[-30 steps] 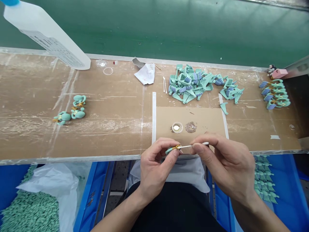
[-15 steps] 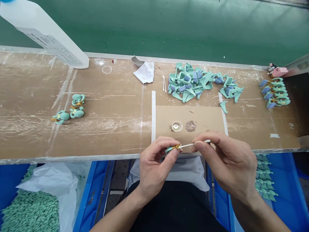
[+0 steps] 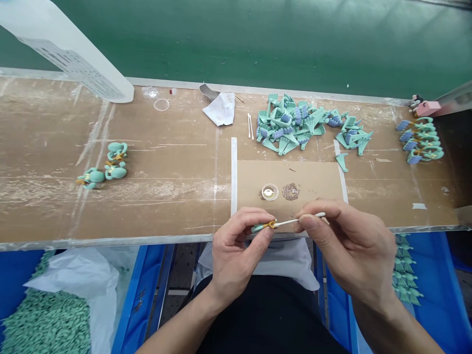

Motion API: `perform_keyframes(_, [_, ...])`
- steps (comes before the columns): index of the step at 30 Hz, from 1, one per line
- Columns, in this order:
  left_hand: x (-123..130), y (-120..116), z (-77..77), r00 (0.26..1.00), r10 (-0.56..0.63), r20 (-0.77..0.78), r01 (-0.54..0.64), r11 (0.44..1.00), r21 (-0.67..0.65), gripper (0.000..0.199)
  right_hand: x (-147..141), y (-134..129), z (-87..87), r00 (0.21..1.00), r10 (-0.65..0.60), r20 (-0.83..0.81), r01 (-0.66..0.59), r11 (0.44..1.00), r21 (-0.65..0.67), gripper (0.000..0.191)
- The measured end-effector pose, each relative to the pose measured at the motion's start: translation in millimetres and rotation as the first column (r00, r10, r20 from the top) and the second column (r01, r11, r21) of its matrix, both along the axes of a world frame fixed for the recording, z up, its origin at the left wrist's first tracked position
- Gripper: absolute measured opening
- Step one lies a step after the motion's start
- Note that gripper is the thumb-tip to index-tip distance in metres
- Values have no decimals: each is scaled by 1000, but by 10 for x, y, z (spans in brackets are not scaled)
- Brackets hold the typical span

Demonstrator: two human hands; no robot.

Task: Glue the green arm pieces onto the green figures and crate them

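Observation:
My left hand pinches a small green and orange toy figure between thumb and fingers, near the front edge of the table. In my right hand is a white cotton swab, gripped near its middle. One tip of the swab touches the orange end of the figure; the other sticks out past my right thumb. Beyond my hands stands a small clear cup holding some liquid, beside a dark round stain on the cardboard.
A heap of green and blue toy parts lies at the back, with two cotton swabs and a white cloth beside it. Toy figures sit left; more figures line up right. A white bottle stands back left. Blue bins flank me below.
My right hand and the swab have shifted very slightly to the right. My left hand keeps its hold on the figure, almost unmoved.

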State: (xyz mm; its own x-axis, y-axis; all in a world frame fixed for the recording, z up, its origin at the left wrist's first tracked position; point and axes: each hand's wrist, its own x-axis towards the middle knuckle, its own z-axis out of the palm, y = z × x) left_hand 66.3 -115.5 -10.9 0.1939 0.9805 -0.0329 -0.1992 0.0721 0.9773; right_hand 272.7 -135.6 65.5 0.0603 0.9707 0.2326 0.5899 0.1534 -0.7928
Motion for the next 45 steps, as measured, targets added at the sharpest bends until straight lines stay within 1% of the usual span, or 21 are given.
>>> perform_keyframes(7, [-9, -12, -17, 1000, 13, -2, -13, 1000, -1, 8, -11, 7, 5, 1000, 21, 1, -21, 1000, -4, 20])
perform_keyframes(16, [-11, 13, 3, 1000, -6, 26, 5, 999, 50, 10, 0, 21, 1, 1000, 12, -3, -12, 1000, 7, 20])
perform_keyframes(21, [-15, -7, -20, 999, -37, 25, 37, 999, 28, 10, 0, 40, -26, 999, 20, -36, -21, 1000, -13, 19])
perform_keyframes(27, [-10, -2, -34, 1000, -20, 10, 19, 999, 39, 10, -1, 16, -30, 998, 26, -66, -28, 999, -32, 19])
perform_keyframes(29, [-12, 2, -39, 1000, -13, 0, 13, 999, 45, 9, 15, -8, -44, 996, -1, -90, -4, 998, -58, 16])
perform_keyframes(31, [-17, 4, -47, 1000, -11, -9, 11, 999, 44, 9, 37, -13, -84, 984, -95, -153, 86, 994, -61, 12])
perform_keyframes(33, [-25, 2, -56, 1000, -8, -17, 9, 999, 42, 10, 61, 22, -156, 952, -204, -227, 199, 979, -45, 12])
perform_keyframes(35, [-35, -1, -63, 1000, -3, -23, 4, 999, 47, 10, 81, 104, -259, 933, -256, -254, 258, 966, -26, 16])
perform_keyframes(37, [-43, -5, -68, 1000, 6, -19, -5, 998, 61, 12, 86, 216, -380, 944, -249, -218, 249, 968, -26, 19])
perform_keyframes(41, [-57, -12, -72, 1000, 27, -13, -25, 996, 87, 16, 32, 405, -592, 980, -178, -90, 174, 984, -48, 24])
perform_keyframes(44, [-65, -8, -71, 999, 42, -12, -41, 993, 109, 20, 47, 462, -666, 995, -94, -44, 88, 989, -123, 25])
perform_keyframes(45, [-67, -4, -70, 999, 44, -10, -43, 992, 116, 22, 99, 472, -680, 995, -90, -32, 84, 986, -144, 25])
